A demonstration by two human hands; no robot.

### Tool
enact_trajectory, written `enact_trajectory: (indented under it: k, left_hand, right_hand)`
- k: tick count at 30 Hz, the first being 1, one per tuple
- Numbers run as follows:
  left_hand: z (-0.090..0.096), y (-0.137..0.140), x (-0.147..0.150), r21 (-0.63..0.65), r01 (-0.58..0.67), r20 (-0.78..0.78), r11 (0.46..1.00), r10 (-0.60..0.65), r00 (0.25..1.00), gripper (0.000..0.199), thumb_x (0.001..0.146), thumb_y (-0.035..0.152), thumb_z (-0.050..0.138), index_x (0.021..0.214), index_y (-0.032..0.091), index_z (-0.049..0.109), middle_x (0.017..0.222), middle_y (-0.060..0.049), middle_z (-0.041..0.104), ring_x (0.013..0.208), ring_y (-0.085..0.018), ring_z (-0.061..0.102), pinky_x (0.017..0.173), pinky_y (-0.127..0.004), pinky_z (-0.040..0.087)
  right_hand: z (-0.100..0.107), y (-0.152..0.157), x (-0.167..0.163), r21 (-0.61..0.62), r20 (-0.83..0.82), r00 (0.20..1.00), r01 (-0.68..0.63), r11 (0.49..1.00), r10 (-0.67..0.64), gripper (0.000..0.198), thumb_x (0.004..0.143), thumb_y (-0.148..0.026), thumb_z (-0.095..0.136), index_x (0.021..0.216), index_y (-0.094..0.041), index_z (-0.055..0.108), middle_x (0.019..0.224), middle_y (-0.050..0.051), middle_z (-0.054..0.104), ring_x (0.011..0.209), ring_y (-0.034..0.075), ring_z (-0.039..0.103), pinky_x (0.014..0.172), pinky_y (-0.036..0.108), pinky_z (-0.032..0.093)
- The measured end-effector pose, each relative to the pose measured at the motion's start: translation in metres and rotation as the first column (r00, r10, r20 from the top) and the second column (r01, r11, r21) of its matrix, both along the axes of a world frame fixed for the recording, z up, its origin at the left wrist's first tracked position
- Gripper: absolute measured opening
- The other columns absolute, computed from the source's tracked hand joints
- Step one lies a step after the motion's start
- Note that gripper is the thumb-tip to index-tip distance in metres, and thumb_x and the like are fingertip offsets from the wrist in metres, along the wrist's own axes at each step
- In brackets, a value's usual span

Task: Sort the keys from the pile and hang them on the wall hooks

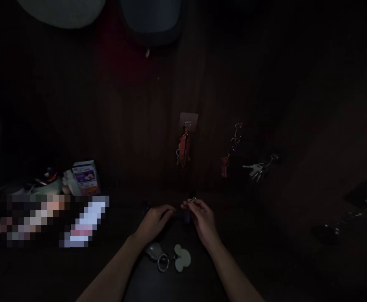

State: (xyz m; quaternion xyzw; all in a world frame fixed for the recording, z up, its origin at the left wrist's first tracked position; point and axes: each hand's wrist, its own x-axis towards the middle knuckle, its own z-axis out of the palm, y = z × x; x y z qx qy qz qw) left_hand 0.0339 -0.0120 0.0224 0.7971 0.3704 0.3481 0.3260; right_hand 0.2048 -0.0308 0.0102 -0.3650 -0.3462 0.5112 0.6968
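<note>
My right hand (204, 220) pinches a small shiny metal clasp (192, 200) between thumb and fingers. Below it hangs a dark bluish piece (187, 217), too dim to make out. My left hand (155, 220) faces it from the left, thumb and forefinger drawn close together; whatever lies between them is lost in the dark. Nearer me, between my forearms, lie a pale mouse-head-shaped charm (183, 258), a metal ring (163, 262) and a clear rounded piece (154, 251).
Ahead, a red key holder (184, 147) hangs from a hook plate (189, 118). To its right hang a chain with a red tag (224, 167) and a bunch of keys (257, 170). At left stand small boxes (86, 178); caps (152, 21) hang above.
</note>
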Motion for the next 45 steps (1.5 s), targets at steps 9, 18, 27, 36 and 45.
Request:
enact_trajectory:
  k: [9, 18, 27, 36, 45]
  left_hand:
    - [-0.004, 0.001, -0.003, 0.019, -0.053, -0.034, 0.998, 0.054, 0.998, 0.027, 0.088, 0.031, 0.040, 0.096, 0.026, 0.065, 0.096, 0.001, 0.071, 0.090, -0.015, 0.065, 0.082, -0.023, 0.048]
    - [0.000, 0.006, -0.012, 0.047, -0.126, -0.020, 0.991, 0.127, 0.992, 0.026, 0.087, 0.035, 0.041, 0.094, 0.026, 0.065, 0.095, 0.002, 0.071, 0.089, -0.017, 0.066, 0.080, -0.025, 0.050]
    - [-0.005, 0.011, -0.014, 0.057, -0.171, -0.023, 0.984, 0.173, 0.985, 0.026, 0.086, 0.037, 0.042, 0.094, 0.027, 0.065, 0.095, 0.003, 0.071, 0.087, -0.017, 0.066, 0.078, -0.024, 0.051]
    - [-0.007, 0.013, -0.014, 0.051, -0.176, -0.048, 0.983, 0.179, 0.983, 0.025, 0.086, 0.038, 0.042, 0.093, 0.028, 0.064, 0.095, 0.003, 0.071, 0.089, -0.018, 0.066, 0.078, -0.024, 0.050]
    - [-0.006, 0.012, -0.013, 0.020, -0.169, -0.052, 0.985, 0.170, 0.984, 0.027, 0.086, 0.038, 0.040, 0.093, 0.027, 0.064, 0.092, 0.003, 0.071, 0.084, -0.017, 0.067, 0.076, -0.023, 0.050]
  right_hand:
    - [0.015, 0.004, 0.031, 0.066, 0.018, 0.985, 0.169, 0.983, -0.170, 0.021, 0.066, -0.033, 0.073, 0.078, -0.020, 0.062, 0.078, 0.002, 0.070, 0.080, 0.019, 0.067, 0.078, 0.034, 0.051]
    - [0.049, 0.013, 0.076, 0.124, 0.139, 0.890, 0.420, 0.899, -0.435, 0.026, 0.062, -0.036, 0.075, 0.077, -0.018, 0.062, 0.070, 0.001, 0.070, 0.071, 0.017, 0.066, 0.066, 0.029, 0.051]
    - [0.106, 0.029, 0.106, 0.284, 0.204, 0.683, 0.644, 0.710, -0.701, 0.026, 0.060, -0.037, 0.073, 0.075, -0.017, 0.066, 0.062, -0.001, 0.064, 0.060, 0.013, 0.061, 0.054, 0.024, 0.046]
    - [0.159, 0.062, 0.127, 0.423, 0.350, 0.470, 0.692, 0.584, -0.810, 0.027, 0.062, -0.038, 0.067, 0.075, -0.015, 0.066, 0.061, 0.002, 0.063, 0.058, 0.016, 0.059, 0.052, 0.027, 0.045]
    - [0.174, 0.070, 0.127, 0.460, 0.512, 0.282, 0.708, 0.536, -0.811, 0.021, 0.064, -0.034, 0.064, 0.071, -0.014, 0.068, 0.064, 0.006, 0.068, 0.060, 0.019, 0.061, 0.055, 0.027, 0.043]
